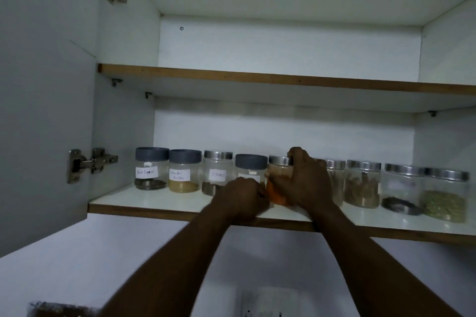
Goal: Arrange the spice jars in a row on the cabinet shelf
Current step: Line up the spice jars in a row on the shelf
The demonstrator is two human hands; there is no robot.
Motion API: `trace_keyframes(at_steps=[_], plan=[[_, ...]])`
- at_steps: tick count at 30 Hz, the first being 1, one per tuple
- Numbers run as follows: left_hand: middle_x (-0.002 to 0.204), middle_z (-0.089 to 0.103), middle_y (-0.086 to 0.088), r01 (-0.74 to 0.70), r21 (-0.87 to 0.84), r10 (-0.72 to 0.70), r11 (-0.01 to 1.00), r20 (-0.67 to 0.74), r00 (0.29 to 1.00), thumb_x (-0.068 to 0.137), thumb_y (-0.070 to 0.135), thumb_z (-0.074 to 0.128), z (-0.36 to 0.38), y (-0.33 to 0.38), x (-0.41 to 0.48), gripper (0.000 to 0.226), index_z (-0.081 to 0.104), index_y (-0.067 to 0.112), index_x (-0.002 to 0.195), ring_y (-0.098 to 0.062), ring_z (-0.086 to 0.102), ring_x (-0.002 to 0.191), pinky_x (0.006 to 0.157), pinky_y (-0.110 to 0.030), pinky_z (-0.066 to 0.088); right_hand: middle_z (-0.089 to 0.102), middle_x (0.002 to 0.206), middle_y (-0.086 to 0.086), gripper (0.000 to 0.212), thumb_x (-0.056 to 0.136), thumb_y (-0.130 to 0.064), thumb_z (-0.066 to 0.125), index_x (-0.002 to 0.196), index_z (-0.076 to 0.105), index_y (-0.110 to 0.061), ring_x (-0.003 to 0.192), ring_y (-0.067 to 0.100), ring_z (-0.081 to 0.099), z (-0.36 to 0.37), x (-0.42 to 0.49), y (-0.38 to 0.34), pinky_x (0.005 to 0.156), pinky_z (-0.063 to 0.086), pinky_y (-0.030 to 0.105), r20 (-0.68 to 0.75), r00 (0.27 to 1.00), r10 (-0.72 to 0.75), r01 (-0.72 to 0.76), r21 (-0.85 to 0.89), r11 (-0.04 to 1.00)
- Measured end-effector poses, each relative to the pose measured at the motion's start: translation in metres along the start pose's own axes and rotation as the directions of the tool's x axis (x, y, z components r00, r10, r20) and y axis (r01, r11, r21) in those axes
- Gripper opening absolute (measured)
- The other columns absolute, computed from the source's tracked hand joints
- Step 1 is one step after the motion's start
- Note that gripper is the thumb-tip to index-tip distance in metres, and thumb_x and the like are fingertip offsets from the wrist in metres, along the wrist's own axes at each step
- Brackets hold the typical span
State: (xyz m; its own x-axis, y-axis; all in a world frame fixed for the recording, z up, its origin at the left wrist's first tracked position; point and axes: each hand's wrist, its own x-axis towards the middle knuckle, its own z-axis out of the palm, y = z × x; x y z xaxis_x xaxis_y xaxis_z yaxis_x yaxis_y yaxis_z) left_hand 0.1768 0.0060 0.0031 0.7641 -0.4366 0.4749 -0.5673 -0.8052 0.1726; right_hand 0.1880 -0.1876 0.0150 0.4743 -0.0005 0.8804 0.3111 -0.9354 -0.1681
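Observation:
Several clear spice jars stand in a row on the lower cabinet shelf [159,202]. From the left come a black pepper jar [151,168], a coriander powder jar [184,171], a cloves jar [217,171] and a grey-lidded jar [250,166]. My right hand [306,180] grips a silver-lidded jar of orange powder [277,183] in the middle of the row. My left hand [243,197] curls against that jar's lower left side and hides the base of the grey-lidded jar. More silver-lidded jars [363,183] stand to the right.
The cabinet door [46,110] hangs open at the left on its hinge [90,165]. The upper shelf [257,79] shows nothing on it. A jar of green seeds [447,195] ends the row at the right. A wall socket [268,304] sits below.

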Motion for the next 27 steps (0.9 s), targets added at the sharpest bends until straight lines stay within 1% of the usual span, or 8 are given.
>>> trace_keyframes(at_steps=[4, 8, 12, 15, 18, 21, 24, 27], plan=[[0.093, 0.076, 0.006, 0.056, -0.046, -0.059, 0.997, -0.072, 0.996, 0.085, 0.055, 0.067, 0.011, -0.004, 0.012, 0.033, 0.080, 0.027, 0.096, -0.012, 0.067, 0.088, 0.079, -0.031, 0.056, 0.051, 0.117, -0.008, 0.063, 0.067, -0.061, 0.064, 0.121, 0.044, -0.034, 0.097, 0.017, 0.056, 0.006, -0.001, 0.017, 0.075, 0.053, 0.036, 0.058, 0.995, 0.080, -0.093, 0.274, 0.957], [0.097, 0.076, 0.008, 0.085, -0.082, -0.092, 0.993, -0.091, 0.992, 0.082, 0.056, 0.072, 0.014, -0.012, 0.016, 0.033, 0.080, 0.030, 0.101, -0.009, 0.065, 0.089, 0.082, -0.033, 0.056, 0.046, 0.130, -0.006, 0.070, 0.071, -0.059, 0.060, 0.131, 0.045, -0.029, 0.107, 0.018, 0.055, 0.008, 0.001, 0.024, 0.077, 0.052, 0.035, 0.085, 0.995, 0.052, -0.070, 0.230, 0.971], [0.097, 0.076, 0.009, 0.085, -0.065, -0.091, 0.994, -0.092, 0.992, 0.083, 0.060, 0.071, 0.017, -0.014, 0.020, 0.036, 0.080, 0.030, 0.102, -0.007, 0.063, 0.087, 0.077, -0.028, 0.051, 0.041, 0.140, -0.005, 0.085, 0.067, -0.080, 0.059, 0.135, 0.043, -0.034, 0.117, 0.019, 0.052, 0.009, 0.001, 0.019, 0.084, 0.055, 0.041, 0.110, 0.990, 0.085, -0.103, 0.170, 0.980], [0.097, 0.076, 0.008, 0.089, -0.062, -0.094, 0.994, -0.086, 0.992, 0.083, 0.062, 0.069, 0.018, -0.014, 0.021, 0.039, 0.080, 0.030, 0.103, -0.008, 0.063, 0.088, 0.079, -0.030, 0.053, 0.037, 0.139, -0.001, 0.085, 0.064, -0.077, 0.072, 0.134, 0.041, -0.041, 0.122, 0.024, 0.049, 0.009, 0.001, 0.020, 0.087, 0.054, 0.042, 0.118, 0.987, 0.111, -0.128, 0.147, 0.981], [0.095, 0.076, 0.008, 0.099, -0.070, -0.106, 0.993, -0.103, 0.989, 0.083, 0.061, 0.069, 0.019, -0.015, 0.020, 0.038, 0.081, 0.029, 0.101, -0.009, 0.063, 0.086, 0.080, -0.033, 0.055, 0.040, 0.138, 0.003, 0.089, 0.068, -0.060, 0.080, 0.142, 0.032, -0.045, 0.116, 0.025, 0.052, 0.010, 0.001, 0.022, 0.087, 0.056, 0.045, 0.188, 0.973, 0.135, -0.182, 0.261, 0.948], [0.095, 0.076, 0.007, 0.108, -0.065, -0.115, 0.992, -0.115, 0.987, 0.083, 0.059, 0.069, 0.020, -0.015, 0.019, 0.037, 0.080, 0.029, 0.101, -0.010, 0.064, 0.086, 0.082, -0.036, 0.057, 0.051, 0.121, 0.000, 0.090, 0.064, -0.051, 0.072, 0.138, 0.023, -0.041, 0.103, 0.025, 0.061, 0.007, 0.001, 0.019, 0.082, 0.059, 0.048, 0.225, 0.951, 0.212, -0.287, 0.390, 0.875], [0.094, 0.076, 0.008, 0.120, -0.056, -0.126, 0.991, -0.113, 0.986, 0.083, 0.060, 0.069, 0.021, -0.015, 0.019, 0.038, 0.080, 0.029, 0.101, -0.011, 0.063, 0.085, 0.080, -0.034, 0.056, 0.050, 0.111, -0.004, 0.079, 0.065, -0.056, 0.067, 0.128, 0.023, -0.040, 0.100, 0.028, 0.063, 0.005, 0.000, 0.019, 0.081, 0.059, 0.048, 0.260, 0.940, 0.221, -0.310, 0.383, 0.870], [0.087, 0.074, 0.009, 0.120, -0.061, -0.127, 0.991, -0.116, 0.985, 0.082, 0.063, 0.068, 0.021, -0.015, 0.019, 0.037, 0.080, 0.030, 0.096, -0.009, 0.062, 0.081, 0.074, -0.031, 0.054, 0.048, 0.115, -0.004, 0.091, 0.058, -0.078, 0.074, 0.126, 0.027, -0.038, 0.095, 0.019, 0.057, 0.004, -0.002, 0.017, 0.074, 0.054, 0.038, 0.226, 0.954, 0.197, -0.257, 0.281, 0.925]])
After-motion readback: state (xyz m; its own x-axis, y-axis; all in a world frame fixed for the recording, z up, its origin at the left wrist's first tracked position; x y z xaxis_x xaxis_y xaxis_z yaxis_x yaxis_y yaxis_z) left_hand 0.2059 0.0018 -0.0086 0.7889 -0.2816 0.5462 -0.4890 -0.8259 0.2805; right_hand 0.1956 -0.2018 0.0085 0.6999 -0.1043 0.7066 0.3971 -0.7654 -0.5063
